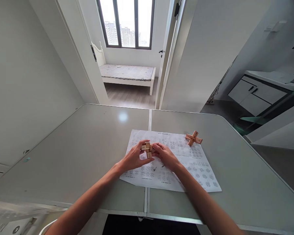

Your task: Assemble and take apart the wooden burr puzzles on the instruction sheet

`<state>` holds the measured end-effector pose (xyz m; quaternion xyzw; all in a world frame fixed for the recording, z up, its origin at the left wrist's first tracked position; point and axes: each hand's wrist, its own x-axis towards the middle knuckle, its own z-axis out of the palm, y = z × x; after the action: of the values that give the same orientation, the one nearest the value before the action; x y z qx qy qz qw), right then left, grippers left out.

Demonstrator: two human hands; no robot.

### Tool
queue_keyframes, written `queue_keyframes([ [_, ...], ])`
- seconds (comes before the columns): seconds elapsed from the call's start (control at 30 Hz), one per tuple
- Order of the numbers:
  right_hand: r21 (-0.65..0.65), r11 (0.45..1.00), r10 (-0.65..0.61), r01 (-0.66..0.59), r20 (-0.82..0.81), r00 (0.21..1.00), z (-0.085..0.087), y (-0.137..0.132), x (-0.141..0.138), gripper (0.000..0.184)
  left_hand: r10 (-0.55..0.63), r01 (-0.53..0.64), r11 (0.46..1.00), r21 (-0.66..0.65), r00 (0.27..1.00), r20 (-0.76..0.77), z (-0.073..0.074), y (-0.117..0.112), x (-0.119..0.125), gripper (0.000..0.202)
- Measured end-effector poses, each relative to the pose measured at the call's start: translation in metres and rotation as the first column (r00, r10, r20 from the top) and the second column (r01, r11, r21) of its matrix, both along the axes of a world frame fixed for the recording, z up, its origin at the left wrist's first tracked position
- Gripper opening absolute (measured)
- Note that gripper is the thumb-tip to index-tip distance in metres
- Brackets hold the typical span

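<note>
Wooden block puzzle (149,151), light brown: short squared bars crossed and joined, small dark marks on some faces. You hold it near scene centre, one bar end pointing left, another toward your near side.

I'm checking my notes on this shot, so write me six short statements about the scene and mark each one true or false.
1. The left hand and right hand are on the same wooden assembly. True.
2. A wooden cross lies apart from both hands. True.
3. The paper sheet is blank on its upper face. False: it carries rows of small printed drawings.
4. The wooden cross is at the sheet's lower left corner as seen here. False: it is at the upper right corner.
5. A bed shows beyond the table's far edge. True.
6. The left hand holds a pencil. False: it holds the wooden assembly.
</note>
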<state>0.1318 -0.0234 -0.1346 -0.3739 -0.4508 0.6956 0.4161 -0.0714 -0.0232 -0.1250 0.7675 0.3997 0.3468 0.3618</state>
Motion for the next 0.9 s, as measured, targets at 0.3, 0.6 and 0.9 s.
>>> queue_keyframes([
  [0.3, 0.068, 0.995, 0.061, -0.068, 0.109, 0.992, 0.009, -0.006, 0.000, 0.046, -0.067, 0.081, 0.987, 0.141, 0.993, -0.099, 0.005, 0.003, -0.003, 0.062],
  [0.6, 0.346, 0.938, -0.096, 0.020, 0.203, 0.975, 0.008, -0.010, -0.007, 0.049, 0.046, -0.047, 0.995, 0.088, 0.999, 0.009, 0.009, 0.002, 0.002, 0.058],
  [0.9, 0.573, 0.819, -0.304, 0.019, 0.407, 0.861, 0.007, -0.010, -0.003, 0.052, 0.002, -0.003, 0.995, 0.099, 1.000, 0.011, 0.010, 0.001, 0.001, 0.063],
])
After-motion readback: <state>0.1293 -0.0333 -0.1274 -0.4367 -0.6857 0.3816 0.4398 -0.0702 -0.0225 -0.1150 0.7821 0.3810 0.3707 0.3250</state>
